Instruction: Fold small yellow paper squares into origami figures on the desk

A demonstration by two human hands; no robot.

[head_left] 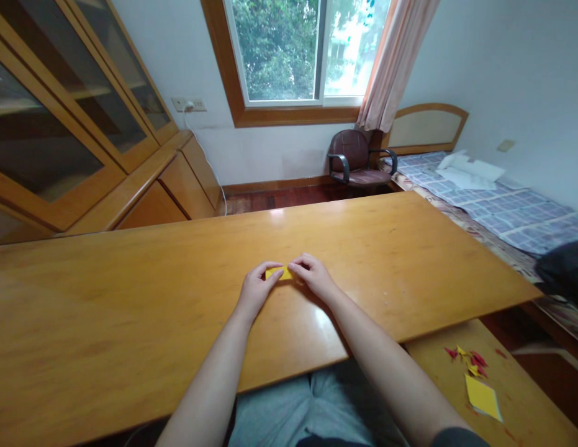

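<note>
Between my two hands is a small folded piece of yellow paper [285,273], held close above or on the wooden table [177,310]. My left hand [257,285] grips its left end, thumb in front and fingers behind. At the other end, my right hand [313,276] pinches the paper between thumb and fingers. The fingers cover both ends, so the paper's full shape is hidden.
On a lower surface [438,354] at the right lie a stack of yellow paper squares [483,397] and several small red and yellow folded paper pieces [470,361]. Beyond the table stand a chair [351,158], a bed [484,192] and a glass-door cabinet [116,192].
</note>
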